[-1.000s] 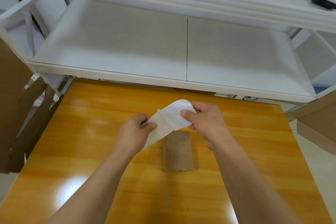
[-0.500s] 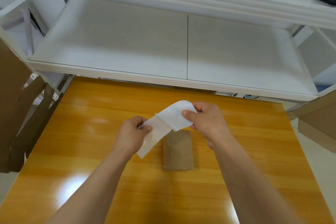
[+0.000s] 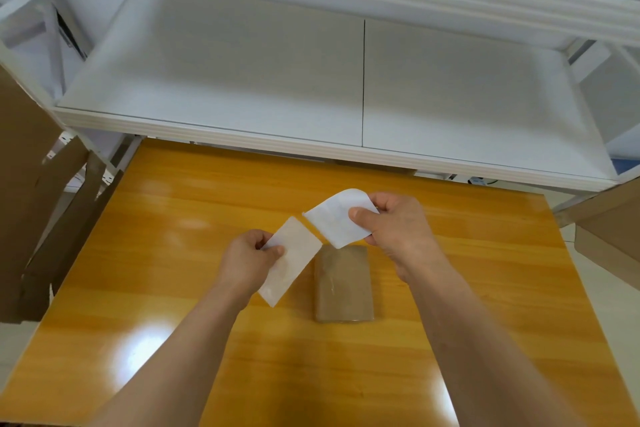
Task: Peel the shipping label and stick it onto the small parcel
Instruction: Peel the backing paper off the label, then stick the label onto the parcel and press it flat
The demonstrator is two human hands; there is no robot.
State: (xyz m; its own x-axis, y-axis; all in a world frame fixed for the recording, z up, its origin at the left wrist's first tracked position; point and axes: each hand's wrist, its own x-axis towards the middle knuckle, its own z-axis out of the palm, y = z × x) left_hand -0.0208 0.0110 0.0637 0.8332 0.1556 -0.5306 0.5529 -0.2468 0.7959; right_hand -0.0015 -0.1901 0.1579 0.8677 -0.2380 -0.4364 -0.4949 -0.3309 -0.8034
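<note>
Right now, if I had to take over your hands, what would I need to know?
Left hand pinches the backing paper. Right hand pinches the peeled label, curled, above the table. The two sheets look apart or nearly so. The small parcel lies flat on the table, just below the label, bare on top. Done: peeling. Left: drop the backing, press the label onto the parcel.

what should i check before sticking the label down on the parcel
1. Label free of backing sheet: ok, or nearly; the two meet at most at one corner.
2. Right hand pinching label: ok.
3. Left hand holding backing clear of parcel: ok.
4. Parcel lying flat on table, top bare: ok.
5. Label flat: not ok, it curls.
6. Sticky side facing down: cannot tell.
</note>
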